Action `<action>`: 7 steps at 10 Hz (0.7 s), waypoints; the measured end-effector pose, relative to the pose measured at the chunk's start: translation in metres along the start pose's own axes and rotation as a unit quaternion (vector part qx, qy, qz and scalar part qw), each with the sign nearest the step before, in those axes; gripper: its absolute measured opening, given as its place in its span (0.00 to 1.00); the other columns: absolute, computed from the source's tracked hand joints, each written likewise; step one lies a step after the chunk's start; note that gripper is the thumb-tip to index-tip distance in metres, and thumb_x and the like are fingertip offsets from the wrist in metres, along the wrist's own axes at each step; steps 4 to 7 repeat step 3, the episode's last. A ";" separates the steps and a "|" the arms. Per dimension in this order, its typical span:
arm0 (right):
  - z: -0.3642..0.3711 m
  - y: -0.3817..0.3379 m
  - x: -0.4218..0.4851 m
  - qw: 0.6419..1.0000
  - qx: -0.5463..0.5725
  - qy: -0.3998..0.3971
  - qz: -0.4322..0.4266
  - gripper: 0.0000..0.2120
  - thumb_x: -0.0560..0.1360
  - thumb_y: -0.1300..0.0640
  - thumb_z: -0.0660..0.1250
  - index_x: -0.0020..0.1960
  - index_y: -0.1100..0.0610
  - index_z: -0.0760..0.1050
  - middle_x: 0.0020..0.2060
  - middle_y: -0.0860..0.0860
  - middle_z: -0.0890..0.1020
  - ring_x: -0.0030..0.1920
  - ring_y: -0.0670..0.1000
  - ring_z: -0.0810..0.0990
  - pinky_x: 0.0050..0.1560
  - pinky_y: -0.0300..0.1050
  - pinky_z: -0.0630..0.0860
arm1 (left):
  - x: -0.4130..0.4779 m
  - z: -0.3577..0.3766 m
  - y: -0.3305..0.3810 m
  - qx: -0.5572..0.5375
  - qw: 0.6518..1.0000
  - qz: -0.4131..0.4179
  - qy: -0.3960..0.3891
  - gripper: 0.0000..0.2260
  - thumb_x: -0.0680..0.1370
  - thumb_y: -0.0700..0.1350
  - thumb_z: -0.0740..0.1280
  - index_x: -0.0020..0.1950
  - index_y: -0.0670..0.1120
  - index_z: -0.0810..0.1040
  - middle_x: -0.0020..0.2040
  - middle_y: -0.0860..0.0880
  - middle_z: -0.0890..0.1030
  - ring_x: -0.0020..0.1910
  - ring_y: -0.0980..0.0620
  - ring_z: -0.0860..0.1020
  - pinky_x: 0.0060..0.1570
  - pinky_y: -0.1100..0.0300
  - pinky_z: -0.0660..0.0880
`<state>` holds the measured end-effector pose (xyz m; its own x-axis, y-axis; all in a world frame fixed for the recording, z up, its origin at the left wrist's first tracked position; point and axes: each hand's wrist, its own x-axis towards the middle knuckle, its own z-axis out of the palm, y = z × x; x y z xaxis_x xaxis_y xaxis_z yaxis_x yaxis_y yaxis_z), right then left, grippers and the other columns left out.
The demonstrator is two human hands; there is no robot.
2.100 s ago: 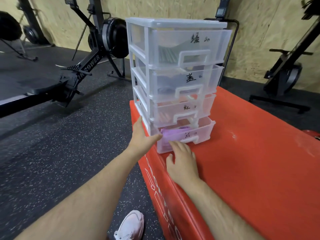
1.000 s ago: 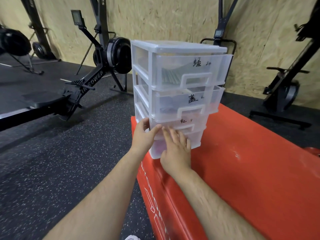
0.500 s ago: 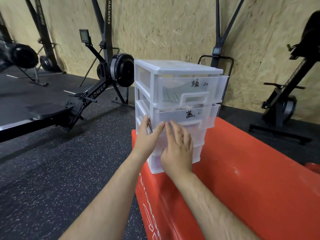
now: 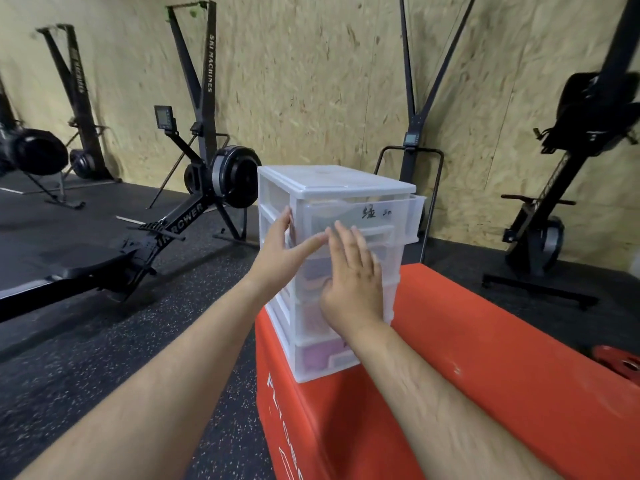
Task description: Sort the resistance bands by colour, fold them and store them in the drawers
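Red plyo box [image 4: 485, 368]: drawer unit [image 4: 332, 180] on its near corner.
Purple band [image 4: 316, 357]: stowed in the bottom drawer [image 4: 341, 362].
Right hand [image 4: 349, 277]: flat, fingers straight, gripping nothing, pressing drawer fronts.
Left hand [image 4: 282, 252]: open-palmed, bracing the unit's left edge.
Top drawer [image 4: 398, 218]: jutting out; best pushed squarely, unit braced.

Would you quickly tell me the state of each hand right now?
Left hand: open, touching the drawer unit.
Right hand: open, fingers straight, at the unit's front.

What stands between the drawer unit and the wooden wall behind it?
A black upright exercise machine, its base frame showing behind the drawer unit in the head view.
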<state>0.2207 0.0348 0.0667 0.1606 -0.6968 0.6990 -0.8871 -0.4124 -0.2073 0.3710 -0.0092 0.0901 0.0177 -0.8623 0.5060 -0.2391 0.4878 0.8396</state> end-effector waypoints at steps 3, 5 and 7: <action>-0.043 -0.008 0.022 0.989 -0.047 -0.143 -0.012 0.37 0.76 0.60 0.58 0.82 0.52 0.48 0.81 0.47 0.50 0.81 0.52 0.45 0.79 0.51 0.46 | 0.010 -0.009 0.030 0.187 0.979 -0.049 0.059 0.13 0.74 0.54 0.73 0.54 0.50 0.77 0.49 0.51 0.82 0.49 0.51 0.81 0.50 0.51 0.79; -0.043 -0.008 0.022 0.989 -0.047 -0.143 -0.012 0.37 0.76 0.60 0.58 0.82 0.52 0.48 0.81 0.47 0.50 0.81 0.52 0.45 0.79 0.51 0.46 | 0.010 -0.009 0.030 0.187 0.979 -0.049 0.059 0.13 0.74 0.54 0.73 0.54 0.50 0.77 0.49 0.51 0.82 0.49 0.51 0.81 0.50 0.51 0.79; -0.043 -0.008 0.022 0.989 -0.047 -0.143 -0.012 0.37 0.76 0.60 0.58 0.82 0.52 0.48 0.81 0.47 0.50 0.81 0.52 0.45 0.79 0.51 0.46 | 0.010 -0.009 0.030 0.187 0.979 -0.049 0.059 0.13 0.74 0.54 0.73 0.54 0.50 0.77 0.49 0.51 0.82 0.49 0.51 0.81 0.50 0.51 0.79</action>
